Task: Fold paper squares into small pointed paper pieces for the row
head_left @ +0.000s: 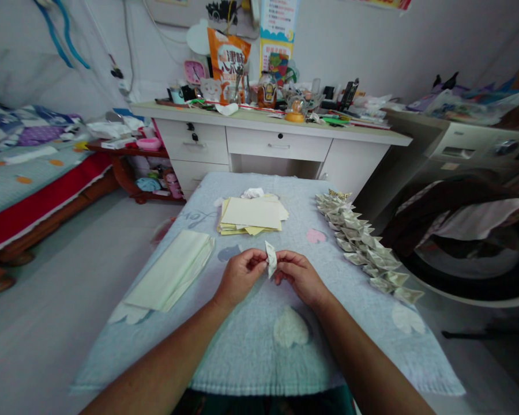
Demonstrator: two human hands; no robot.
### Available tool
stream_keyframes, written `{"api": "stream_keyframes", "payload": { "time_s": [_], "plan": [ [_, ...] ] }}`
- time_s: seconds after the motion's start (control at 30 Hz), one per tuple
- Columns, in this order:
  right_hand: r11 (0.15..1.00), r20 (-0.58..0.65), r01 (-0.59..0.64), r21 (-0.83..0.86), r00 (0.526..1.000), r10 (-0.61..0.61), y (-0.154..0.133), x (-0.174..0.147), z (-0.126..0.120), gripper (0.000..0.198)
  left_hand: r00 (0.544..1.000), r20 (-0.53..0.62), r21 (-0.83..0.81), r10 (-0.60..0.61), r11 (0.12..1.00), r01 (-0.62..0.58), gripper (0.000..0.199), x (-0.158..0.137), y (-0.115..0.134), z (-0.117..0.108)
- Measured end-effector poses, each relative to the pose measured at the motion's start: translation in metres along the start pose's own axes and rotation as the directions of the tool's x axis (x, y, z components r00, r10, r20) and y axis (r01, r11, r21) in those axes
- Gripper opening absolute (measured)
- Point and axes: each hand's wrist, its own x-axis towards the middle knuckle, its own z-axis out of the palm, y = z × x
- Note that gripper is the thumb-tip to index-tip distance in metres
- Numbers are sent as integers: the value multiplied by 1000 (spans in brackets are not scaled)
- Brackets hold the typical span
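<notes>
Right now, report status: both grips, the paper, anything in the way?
Left grip pinching small folded paper. Right grip at its right edge. Paper stack ahead, folded sheets left, folded-paper row right; none blocking.

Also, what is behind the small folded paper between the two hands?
Beyond the small folded paper are the pale blue cloth and, further back, a stack of sheets. The patch of cloth directly behind the paper is covered.
</notes>
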Motion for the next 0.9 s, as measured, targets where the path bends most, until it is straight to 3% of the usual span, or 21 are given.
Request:
{"api": "stream_keyframes", "payload": {
  "time_s": [0.17,0.47,0.73,0.9],
  "plan": [
    [992,20,-81,102,997,79,-4,0,1,22,999,7,76,40,996,-41,11,-2,4,1],
    [976,21,-143,166,990,142,-5,-1,-1,22,965,24,163,263,951,-263,19,-6,12,1],
    [946,106,-176,274,983,153,-7,-1,-2,21,954,39,213,299,930,-300,15,-8,18,0],
    [936,189,-193,293,972,141,-9,-3,-3,28,972,-32,130,232,965,-227,16,-6,14,-1]
  ]
}}
